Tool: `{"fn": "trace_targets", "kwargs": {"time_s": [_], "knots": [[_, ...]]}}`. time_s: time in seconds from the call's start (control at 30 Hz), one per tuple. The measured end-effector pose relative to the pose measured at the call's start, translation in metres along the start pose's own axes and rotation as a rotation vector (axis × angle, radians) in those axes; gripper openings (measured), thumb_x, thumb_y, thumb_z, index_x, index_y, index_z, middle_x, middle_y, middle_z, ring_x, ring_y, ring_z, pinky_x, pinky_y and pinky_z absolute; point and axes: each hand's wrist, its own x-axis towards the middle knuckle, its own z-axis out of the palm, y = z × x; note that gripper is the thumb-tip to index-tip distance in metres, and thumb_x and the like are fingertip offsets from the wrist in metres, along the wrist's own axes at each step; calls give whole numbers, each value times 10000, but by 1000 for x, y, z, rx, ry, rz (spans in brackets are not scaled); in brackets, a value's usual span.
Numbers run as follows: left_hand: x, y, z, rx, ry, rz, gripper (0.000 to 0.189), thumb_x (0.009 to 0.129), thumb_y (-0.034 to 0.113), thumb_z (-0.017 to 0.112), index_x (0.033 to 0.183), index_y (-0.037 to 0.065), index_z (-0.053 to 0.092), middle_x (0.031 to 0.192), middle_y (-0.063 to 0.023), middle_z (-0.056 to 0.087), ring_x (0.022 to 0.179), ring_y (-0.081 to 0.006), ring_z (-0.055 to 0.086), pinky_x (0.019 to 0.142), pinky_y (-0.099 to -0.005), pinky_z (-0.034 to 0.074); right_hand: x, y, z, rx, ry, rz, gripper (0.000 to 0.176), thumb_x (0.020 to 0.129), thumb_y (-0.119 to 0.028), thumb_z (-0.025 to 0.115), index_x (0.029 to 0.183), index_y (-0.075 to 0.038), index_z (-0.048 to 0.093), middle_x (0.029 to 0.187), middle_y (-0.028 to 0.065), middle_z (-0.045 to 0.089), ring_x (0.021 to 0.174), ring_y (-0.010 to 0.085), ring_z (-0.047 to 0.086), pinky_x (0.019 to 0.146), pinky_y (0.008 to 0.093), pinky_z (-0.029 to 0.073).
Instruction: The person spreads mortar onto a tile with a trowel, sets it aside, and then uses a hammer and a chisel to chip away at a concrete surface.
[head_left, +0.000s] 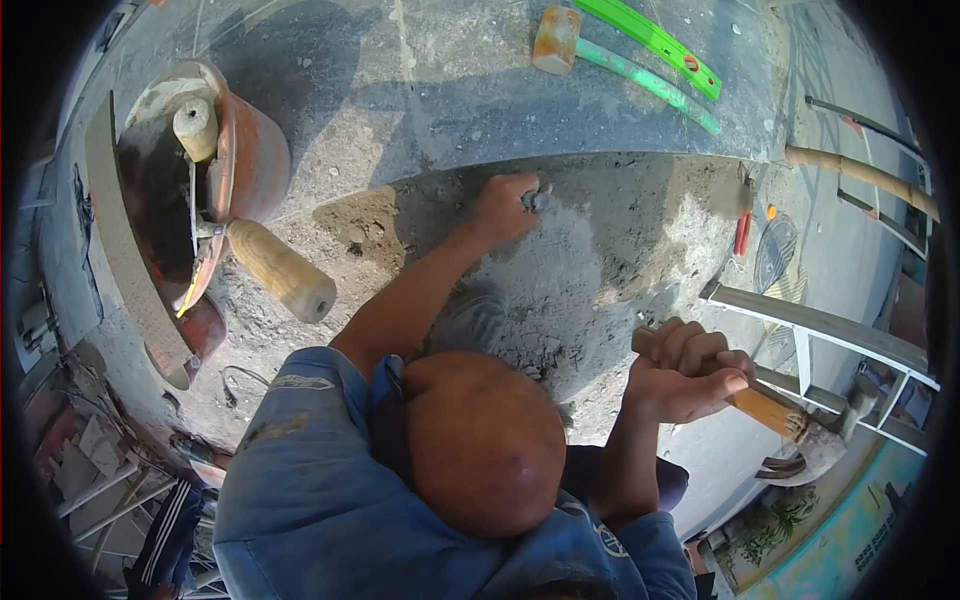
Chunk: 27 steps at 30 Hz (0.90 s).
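My left hand [500, 212] is closed around an upright metal chisel [540, 200]; only its round top end shows above the fist. Below it lies a strip of rough, broken mortar floor [530, 290], beside the edge of the grey slab [450, 110]. Over to the right, my right hand [692, 370] grips the wooden handle of a claw hammer [815, 450]. The hammer is held raised, its metal head pointing to the lower right, apart from the chisel. The chisel's lower end is hidden by my fist.
At left stands an orange bucket [255, 150] with wooden-handled tools [280, 270] on its rim and a long flat board [120, 220] beside it. A mallet [556, 40] and a green spirit level [650, 40] lie on the slab. Red-handled pliers [743, 232] and a metal ladder [830, 335] are at right.
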Motion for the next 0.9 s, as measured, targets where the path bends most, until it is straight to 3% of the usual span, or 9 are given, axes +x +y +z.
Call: {"fn": "trace_targets", "kwargs": {"time_s": [0.03, 0.1, 0.2, 0.27, 0.43, 0.5, 0.6, 0.7, 0.9], "knots": [[-2, 2, 0, -24, 11, 8, 258, 807, 89, 706, 682, -1, 499, 591, -169, 461, 488, -305, 396, 466, -349, 362, -36, 37, -8, -86, -57, 102, 280, 991, -358, 476, 884, -100, 458, 553, -11, 367, 407, 100, 312, 379, 257, 295], [-7, 4, -2, -28, -2, -5, 266, 804, 85, 708, 676, -3, 492, 588, -168, 455, 481, -296, 388, 462, -348, 361, -78, 80, -35, -863, -665, 608, 304, 992, -328, 487, 840, -73, 422, 566, -16, 444, 472, 64, 405, 455, 226, 342], [7, 4, -4, 2, 6, -5, 278, 801, 78, 710, 670, -8, 480, 582, -166, 446, 473, -281, 377, 460, -348, 364, -62, 61, -27, -732, -513, 756, 271, 982, -291, 516, 909, -30, 505, 590, 6, 476, 489, 84, 424, 459, 272, 353], [-1, 8, -2, 30, 10, -27, 282, 801, 75, 709, 668, -10, 475, 579, -166, 441, 472, -276, 375, 462, -347, 368, -29, 21, -5, -458, -274, 703, 290, 980, -318, 520, 897, -42, 493, 576, -15, 442, 469, 66, 394, 448, 244, 352], [1, 5, 2, 19, 48, 36, 294, 812, 84, 701, 655, -7, 470, 568, -165, 432, 475, -274, 367, 461, -353, 367, 19, -18, 3, -77, 12, 0, 375, 990, -506, 391, 920, -137, 389, 554, -30, 270, 399, 59, 250, 353, 217, 240], [1, 8, 0, 29, 41, 14, 298, 812, 84, 702, 651, -5, 467, 568, -164, 433, 477, -274, 362, 461, -353, 366, -37, 39, 0, 0, -93, 116, 294, 990, -403, 466, 919, -121, 424, 558, -11, 358, 418, 107, 318, 411, 251, 309], [0, 6, 0, 26, 24, -4, 305, 813, 84, 703, 646, 1, 462, 567, -160, 435, 478, -268, 356, 461, -352, 364, -83, 79, -29, -815, -579, 691, 295, 978, -276, 515, 797, -45, 484, 571, 16, 483, 485, 114, 431, 460, 282, 340], [-3, 7, 2, 30, 8, -46, 302, 816, 86, 704, 648, 4, 467, 565, -154, 440, 472, -249, 355, 461, -346, 363, -44, 44, -19, -712, -470, 707, 315, 975, -291, 522, 805, -27, 495, 565, 8, 485, 499, 90, 441, 464, 275, 342], [1, 3, 2, 57, 17, -35, 267, 819, 84, 704, 673, 3, 496, 565, -147, 451, 470, -207, 353, 463, -324, 362, 26, -15, 12, -1, 54, 24, 336, 993, -403, 464, 842, -111, 389, 541, -30, 324, 394, 49, 254, 350, 223, 245]]}}
